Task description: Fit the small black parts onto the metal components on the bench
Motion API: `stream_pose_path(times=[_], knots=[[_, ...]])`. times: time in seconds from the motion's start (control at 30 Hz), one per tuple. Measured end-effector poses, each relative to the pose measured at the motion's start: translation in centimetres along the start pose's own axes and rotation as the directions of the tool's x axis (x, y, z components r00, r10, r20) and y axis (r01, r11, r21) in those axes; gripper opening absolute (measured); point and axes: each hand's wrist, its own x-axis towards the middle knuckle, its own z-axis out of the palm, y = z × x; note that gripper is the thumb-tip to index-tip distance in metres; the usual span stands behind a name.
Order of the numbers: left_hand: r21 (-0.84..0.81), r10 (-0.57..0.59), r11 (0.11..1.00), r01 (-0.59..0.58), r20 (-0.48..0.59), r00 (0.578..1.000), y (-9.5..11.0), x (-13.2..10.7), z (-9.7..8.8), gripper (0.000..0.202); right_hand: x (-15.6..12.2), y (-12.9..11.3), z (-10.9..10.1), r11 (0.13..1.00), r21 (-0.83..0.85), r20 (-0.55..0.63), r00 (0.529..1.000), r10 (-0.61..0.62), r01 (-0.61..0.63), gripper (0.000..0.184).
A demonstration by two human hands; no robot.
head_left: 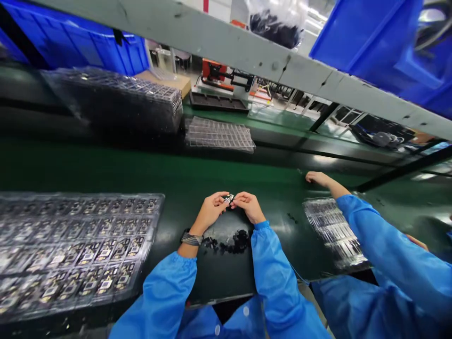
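Note:
My left hand (211, 210) and my right hand (248, 205) meet over the green belt (106, 169), fingers pinched together on a small circuit board part (229, 198) held between them. A band sits on my left wrist. Below my hands lies a loose heap of small black parts (231, 243). A clear plastic tray (76, 245) filled with several rows of small boards lies to my left.
A co-worker in a blue sleeve (388, 249) reaches a hand (318, 178) onto the belt at right, above another clear tray (334, 230). Stacked trays (116, 101) and a flat tray (219, 134) sit across the belt. A grey shelf beam (247, 52) and blue bins (381, 42) hang overhead.

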Motion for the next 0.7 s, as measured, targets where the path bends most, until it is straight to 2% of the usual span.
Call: stream_pose_path(times=[0.7], knots=[[0.048, 0.033, 0.998, -0.036, 0.045, 0.998, 0.35, -0.40, 0.35, 0.045, -0.04, 0.41, -0.09, 0.998, -0.028, -0.036, 0.998, -0.049, 0.048, 0.033]])
